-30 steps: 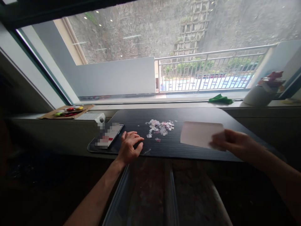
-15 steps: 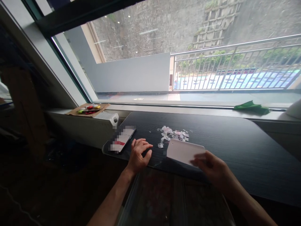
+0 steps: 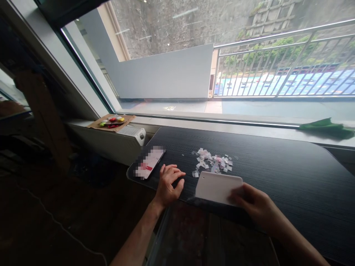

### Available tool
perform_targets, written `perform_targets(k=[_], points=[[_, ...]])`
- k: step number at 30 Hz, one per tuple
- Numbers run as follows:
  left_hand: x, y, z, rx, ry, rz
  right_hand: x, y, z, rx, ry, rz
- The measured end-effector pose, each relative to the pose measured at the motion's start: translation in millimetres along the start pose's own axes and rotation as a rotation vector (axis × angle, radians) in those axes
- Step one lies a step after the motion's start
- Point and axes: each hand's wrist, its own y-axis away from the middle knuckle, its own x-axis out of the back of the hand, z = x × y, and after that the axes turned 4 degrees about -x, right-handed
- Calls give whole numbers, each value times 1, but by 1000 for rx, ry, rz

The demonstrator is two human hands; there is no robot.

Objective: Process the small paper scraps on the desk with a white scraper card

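Observation:
In the head view my right hand pinches the right end of a white plastic scraper, a flat rectangle with rounded corners and a small hole. The scraper is tilted at the table's front edge, just on the near side of a loose pile of small white and pinkish scraps. My left hand is open, fingers spread and slightly bent, over the table's front edge left of the scraps. Nothing is in it. Beyond its fingertips lies a phone, its screen partly pixelated.
The dark wood-grain table stands against a window sill. On the sill are a green cloth at the right and a cardboard piece with colourful items at the left. A white radiator is beside the table's left corner. Below is a transparent bin.
The camera view has shifted, moving the scene in frame. Relative to the scraps, the scraper in my right hand has come slightly nearer to me. My left hand keeps about the same pose.

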Motion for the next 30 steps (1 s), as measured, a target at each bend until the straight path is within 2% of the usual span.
perform_targets(k=[5,12,25,30], points=[[3,0,3,21,-7,-25,14,21,6,-145,23,209],[4,0,4,35,-3,-24,1,47,-5,-250,-30,173],[3,0,6,33,20,-6,-9,51,-18,-286,-106,67],[3,0,6,34,21,-5,-8,51,-18,-276,-74,128]])
